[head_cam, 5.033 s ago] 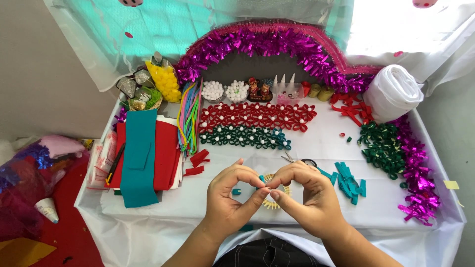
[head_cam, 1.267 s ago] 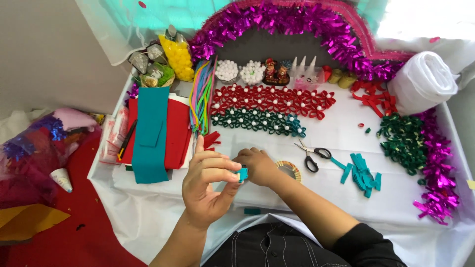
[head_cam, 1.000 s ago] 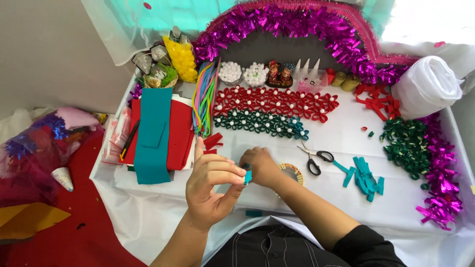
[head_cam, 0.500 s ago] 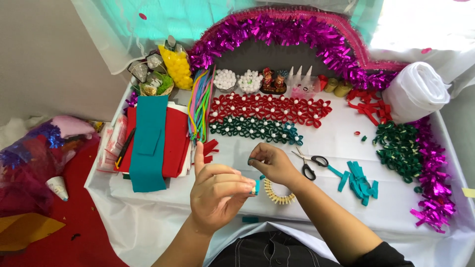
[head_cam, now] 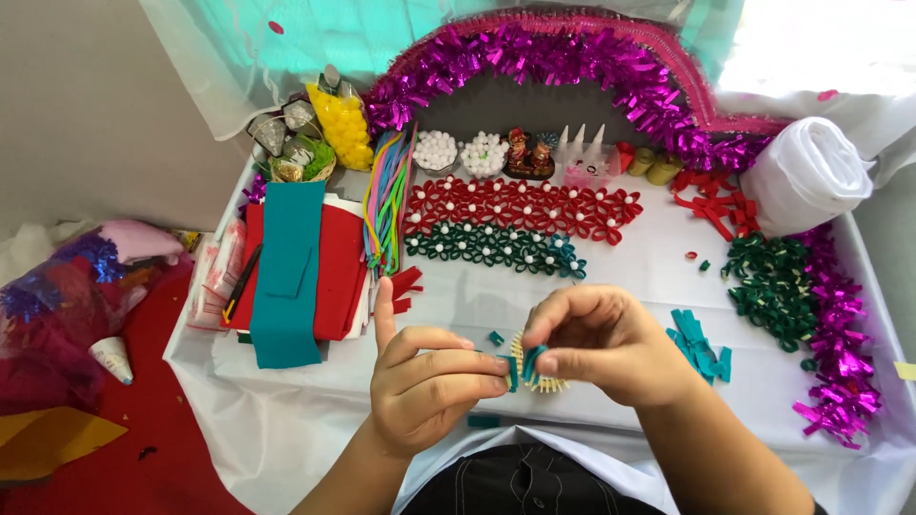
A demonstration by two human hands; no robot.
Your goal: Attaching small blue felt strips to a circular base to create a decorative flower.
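My left hand (head_cam: pixel 429 383) and my right hand (head_cam: pixel 603 345) meet over the near edge of the white-covered table (head_cam: pixel 630 277). Each hand pinches an end of a small teal felt strip (head_cam: pixel 523 366), held just above a round ring of pale toothed pieces (head_cam: pixel 540 381). The index finger of my left hand points upward. A single teal scrap (head_cam: pixel 496 338) lies on the cloth just beyond my fingers, and another teal strip (head_cam: pixel 482 421) lies below my left hand.
Rows of red felt flowers (head_cam: pixel 520 205) and teal felt flowers (head_cam: pixel 491 248) lie mid-table. Stacked red and teal felt sheets (head_cam: pixel 296 267) sit left, teal strips (head_cam: pixel 701 345) and dark green loops (head_cam: pixel 773 286) right. A magenta tinsel arch (head_cam: pixel 572 52) stands behind, a white roll (head_cam: pixel 806 176) far right.
My hands have come back together toward me over the toothed ring. The right hand now pinches the teal strip along with the left. The scissors are no longer visible.
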